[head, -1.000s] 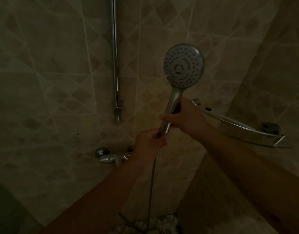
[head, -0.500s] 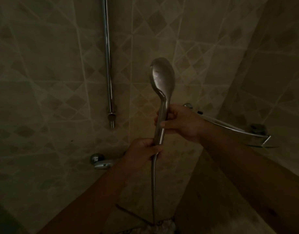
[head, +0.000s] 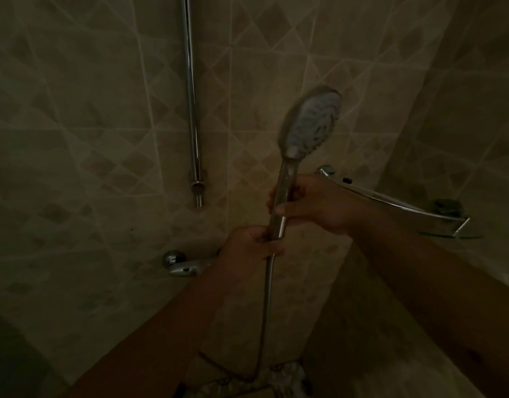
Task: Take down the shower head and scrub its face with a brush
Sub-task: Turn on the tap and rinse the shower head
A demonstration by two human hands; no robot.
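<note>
The chrome shower head [head: 312, 124] is off the wall and stands upright in front of me, its round nozzle face blurred and turned toward the right. My right hand [head: 313, 203] grips the middle of its handle. Just below, my left hand [head: 250, 248] grips the handle's lower end where the metal hose [head: 266, 311] joins. The hose hangs straight down to the floor. No brush is in view.
A chrome riser rail [head: 191, 110] runs down the tiled wall to the left. The mixer tap [head: 181, 265] sits low on the wall beside my left hand. A glass corner shelf [head: 397, 208] with a chrome rim juts out behind my right wrist.
The shower head has twisted in my hands: face toward me, then edge-on showing its back, now face partly back and toward the right. Both hands stayed on the handle.
</note>
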